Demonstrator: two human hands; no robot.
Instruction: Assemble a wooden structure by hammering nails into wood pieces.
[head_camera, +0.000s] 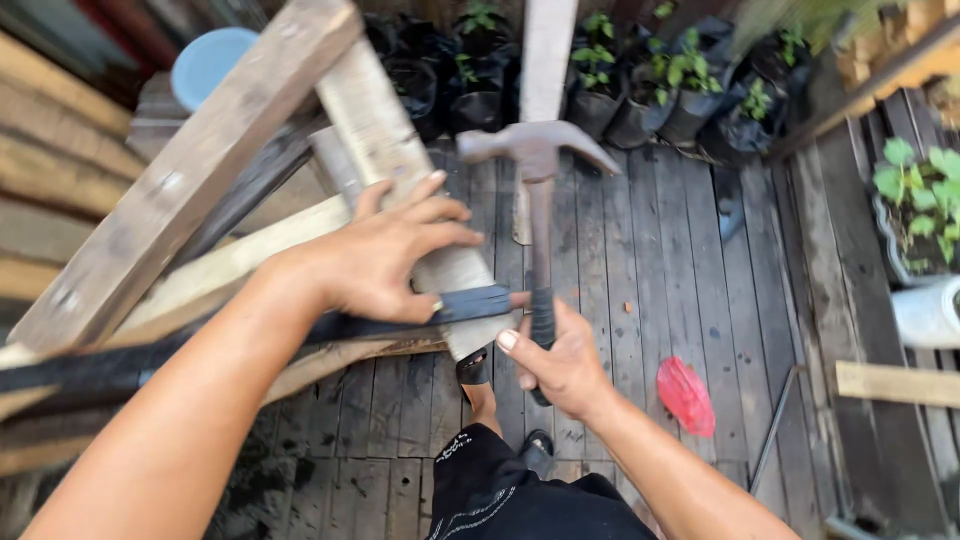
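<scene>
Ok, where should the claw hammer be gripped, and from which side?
Probably the black rubber end of the claw hammer handle, from the near side. The hammer stands upright, head away, and the right hand already wraps that end.

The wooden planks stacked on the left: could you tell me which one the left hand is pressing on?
The pale narrow plank under the left hand, crossed by a black strap; the other planks go untouched.
</scene>
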